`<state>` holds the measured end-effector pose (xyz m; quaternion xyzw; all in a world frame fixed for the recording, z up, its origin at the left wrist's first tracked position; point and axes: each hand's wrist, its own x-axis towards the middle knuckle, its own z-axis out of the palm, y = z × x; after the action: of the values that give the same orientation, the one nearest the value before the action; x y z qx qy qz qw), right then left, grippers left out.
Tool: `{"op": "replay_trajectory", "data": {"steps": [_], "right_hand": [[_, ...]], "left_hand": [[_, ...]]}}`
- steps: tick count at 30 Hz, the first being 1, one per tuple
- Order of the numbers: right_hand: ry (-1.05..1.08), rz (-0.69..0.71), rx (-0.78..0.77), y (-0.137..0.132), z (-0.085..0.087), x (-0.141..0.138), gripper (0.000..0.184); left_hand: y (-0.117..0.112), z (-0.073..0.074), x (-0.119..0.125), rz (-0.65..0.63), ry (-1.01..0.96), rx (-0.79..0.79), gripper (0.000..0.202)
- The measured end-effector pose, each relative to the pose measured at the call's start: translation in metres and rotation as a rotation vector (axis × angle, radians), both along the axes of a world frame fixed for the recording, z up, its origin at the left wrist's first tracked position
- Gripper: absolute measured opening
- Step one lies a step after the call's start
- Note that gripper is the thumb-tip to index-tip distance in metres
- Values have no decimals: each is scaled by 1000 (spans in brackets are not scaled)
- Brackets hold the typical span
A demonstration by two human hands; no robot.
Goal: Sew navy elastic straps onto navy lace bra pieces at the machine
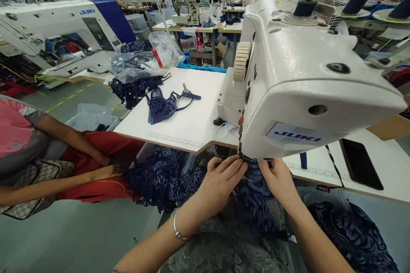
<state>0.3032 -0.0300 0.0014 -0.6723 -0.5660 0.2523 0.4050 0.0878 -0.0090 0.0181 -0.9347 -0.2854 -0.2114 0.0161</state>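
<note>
Navy lace bra fabric [254,196] lies under the head of a white sewing machine [320,81] and hangs down over the lap. My left hand [221,179] holds its left side, fingers close together beside the needle area. On the right side, my right hand [277,177] pinches the fabric between thumb and fingers, the fingertips partly hidden below the machine head. The needle and the stitching spot cannot be made out. A navy lace bra [162,106] rests on the white table [188,130], next to small thread snips [191,95].
A dark phone [361,164] lies right of the machine. Navy lace pieces [166,175] fill a bin at left; another lace heap [354,234] is low at right. Plastic bags [137,62] sit at the table's far left. A co-worker's arm [92,177] is close by at left.
</note>
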Motion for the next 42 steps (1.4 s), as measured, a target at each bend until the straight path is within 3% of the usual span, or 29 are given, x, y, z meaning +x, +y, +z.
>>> {"op": "replay_trajectory", "data": {"steps": [8,14,17,19,22,26,31,32,36,37,39,42], "right_hand": [[168,12,128,-1,-13,3,26],[22,-146,59,-6,-27,70,35],[-72,-223,-15,-2,-26,107,40],[-138,-222,-83,8,-24,116,43],[-281,-211,-225,32,-24,103,46],[-524,-290,-404,60,-29,67,35],[-653,-323,-483,56,-32,69,23],[-665,-322,-487,51,-32,76,20],[-689,-307,-453,31,-37,96,15],[-691,-303,-432,26,-39,98,18],[-691,-289,-381,19,-44,96,25],[-669,-279,-319,13,-51,86,27]], "left_hand": [[0,-2,5,25,-35,79,69],[2,-2,13,1,-105,91,67],[-1,0,17,14,-111,106,66],[-3,1,20,35,-98,131,64],[-6,3,22,55,-53,218,59],[-6,4,17,22,-47,319,40],[-6,20,8,-188,77,192,16],[-7,24,7,-203,125,145,22],[-16,34,5,-169,229,13,111],[-18,34,6,-153,210,-5,125],[-19,29,11,-113,147,-19,126],[-19,18,22,12,92,38,88]]}}
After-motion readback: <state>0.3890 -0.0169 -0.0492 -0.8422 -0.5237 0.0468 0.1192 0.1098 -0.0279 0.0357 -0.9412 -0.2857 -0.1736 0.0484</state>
